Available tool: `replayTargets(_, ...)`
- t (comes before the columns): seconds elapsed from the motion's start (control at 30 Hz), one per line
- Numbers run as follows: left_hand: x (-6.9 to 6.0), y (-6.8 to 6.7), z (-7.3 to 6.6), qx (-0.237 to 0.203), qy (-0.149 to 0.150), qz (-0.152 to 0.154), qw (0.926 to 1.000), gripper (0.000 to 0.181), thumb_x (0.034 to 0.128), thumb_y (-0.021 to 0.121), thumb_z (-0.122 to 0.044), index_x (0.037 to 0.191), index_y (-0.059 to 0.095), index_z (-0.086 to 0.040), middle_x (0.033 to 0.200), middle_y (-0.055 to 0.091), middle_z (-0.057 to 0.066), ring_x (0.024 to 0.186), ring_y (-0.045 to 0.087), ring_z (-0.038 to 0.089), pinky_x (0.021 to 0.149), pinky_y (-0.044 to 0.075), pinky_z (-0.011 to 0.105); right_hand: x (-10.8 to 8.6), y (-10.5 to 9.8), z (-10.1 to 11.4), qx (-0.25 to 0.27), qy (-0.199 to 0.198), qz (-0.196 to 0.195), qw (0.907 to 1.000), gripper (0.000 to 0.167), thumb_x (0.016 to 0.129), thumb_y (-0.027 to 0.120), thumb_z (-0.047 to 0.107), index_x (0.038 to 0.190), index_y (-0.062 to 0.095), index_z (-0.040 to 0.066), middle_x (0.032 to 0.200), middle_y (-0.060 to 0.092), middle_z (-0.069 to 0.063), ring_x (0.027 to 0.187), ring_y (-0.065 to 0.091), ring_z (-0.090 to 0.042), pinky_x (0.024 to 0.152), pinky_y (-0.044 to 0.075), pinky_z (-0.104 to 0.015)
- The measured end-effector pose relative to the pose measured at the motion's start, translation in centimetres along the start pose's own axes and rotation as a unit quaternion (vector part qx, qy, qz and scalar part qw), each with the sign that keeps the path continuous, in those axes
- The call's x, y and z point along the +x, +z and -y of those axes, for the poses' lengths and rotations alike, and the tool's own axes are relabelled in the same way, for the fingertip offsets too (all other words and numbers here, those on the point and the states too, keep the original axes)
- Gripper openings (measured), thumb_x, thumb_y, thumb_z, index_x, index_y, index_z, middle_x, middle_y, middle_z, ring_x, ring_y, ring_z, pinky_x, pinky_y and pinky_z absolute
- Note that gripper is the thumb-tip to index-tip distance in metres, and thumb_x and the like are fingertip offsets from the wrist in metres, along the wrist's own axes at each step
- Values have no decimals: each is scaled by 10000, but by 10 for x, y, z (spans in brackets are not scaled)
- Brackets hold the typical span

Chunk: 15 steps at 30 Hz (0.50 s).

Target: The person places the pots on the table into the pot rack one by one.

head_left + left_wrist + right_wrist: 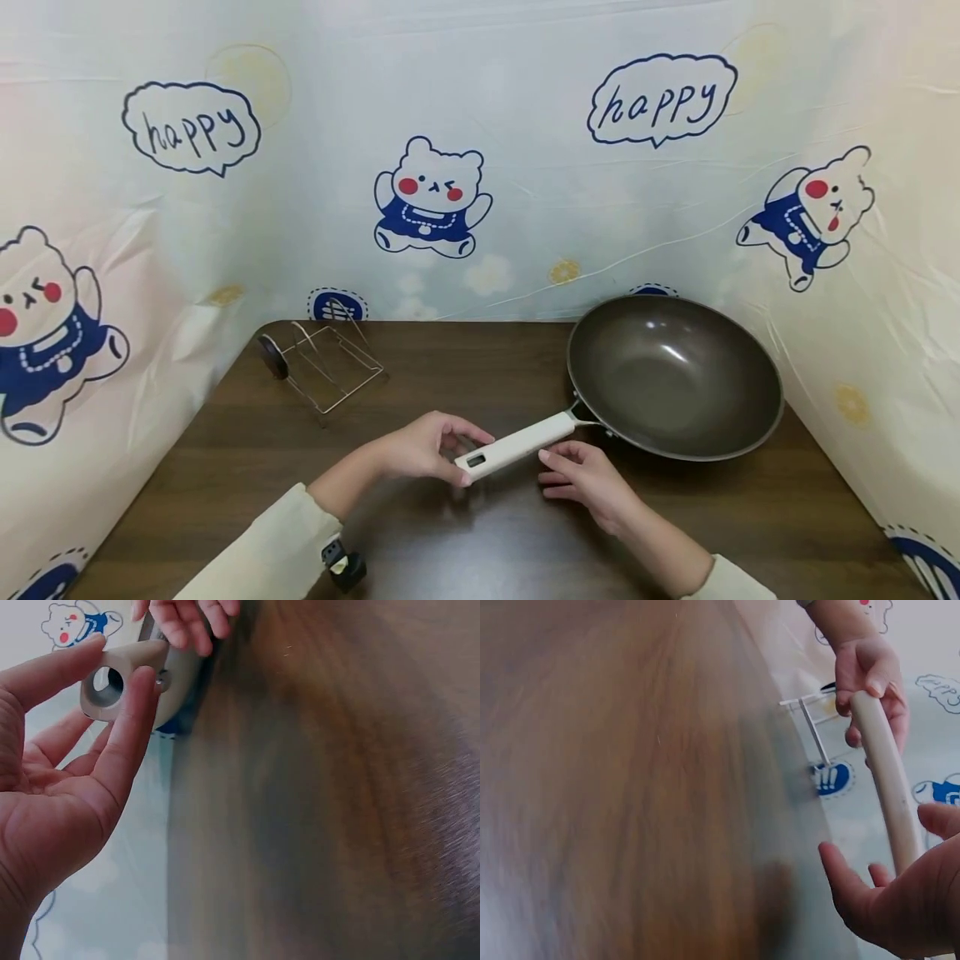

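Note:
A dark wok-like frying pan (667, 383) with a long cream handle (521, 446) is at the right of the table in the head view, its handle pointing toward the front left. At the handle's end, beside the hanging hole, my left hand (427, 450) pinches it between thumb and fingers. The left wrist view shows the fingertips on both sides of the handle end (96, 705). My right hand (588, 483) is beside the middle of the handle with fingers spread and loosely bent. In the right wrist view its thumb and fingers lie around the handle (889, 780) without gripping it.
A wire rack (330, 375) with a dark round knob stands at the back left of the brown wooden table (465, 367). A printed cloth (540, 217) with bears hangs behind and at both sides. The pan's far rim is close to the cloth.

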<state>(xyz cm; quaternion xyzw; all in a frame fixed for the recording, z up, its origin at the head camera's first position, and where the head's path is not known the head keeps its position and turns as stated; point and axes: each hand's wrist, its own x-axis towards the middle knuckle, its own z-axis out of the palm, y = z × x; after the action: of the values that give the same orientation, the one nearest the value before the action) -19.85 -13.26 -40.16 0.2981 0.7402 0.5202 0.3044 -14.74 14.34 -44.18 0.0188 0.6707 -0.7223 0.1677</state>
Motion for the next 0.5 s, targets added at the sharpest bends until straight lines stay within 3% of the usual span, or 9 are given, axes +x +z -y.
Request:
replayTargets(0.1,0,3,3,-231,63,140,9996,637,767,792,13,1353,542,-10,1186,599,100,970,650,228,772,546,339,4,7,-5,883,233,103,9958,464,957,632,189,1224,405,-116,1132,552,-210,1015,637,-362,846,545,-472)
replayTargets(0.27,4,9,6,-448,-165,390,9981,609,743,804,43,1305,598,-73,1219,585,67,947,651,226,729,562,332,7,17,-11,2132,266,96,9766,469,964,599,86,1295,302,-62,1119,568,-186,1008,639,-314,891,521,-480)
replayTargets(0.4,6,18,9,-921,-372,507,9938,535,789,759,66,1289,592,-22,1196,581,109,901,666,240,702,579,370,7,20,-12,2494,150,-151,9682,523,938,583,-28,1327,234,-36,1190,562,-230,984,650,-284,864,533,-481)
replayTargets(0.5,6,26,12,-1560,-589,548,9845,593,831,699,95,1376,480,21,1193,559,150,871,676,275,680,587,417,4,20,-12,2484,132,-256,9682,541,924,574,-62,1328,217,-16,1247,550,-241,1003,645,-292,845,536,-503)
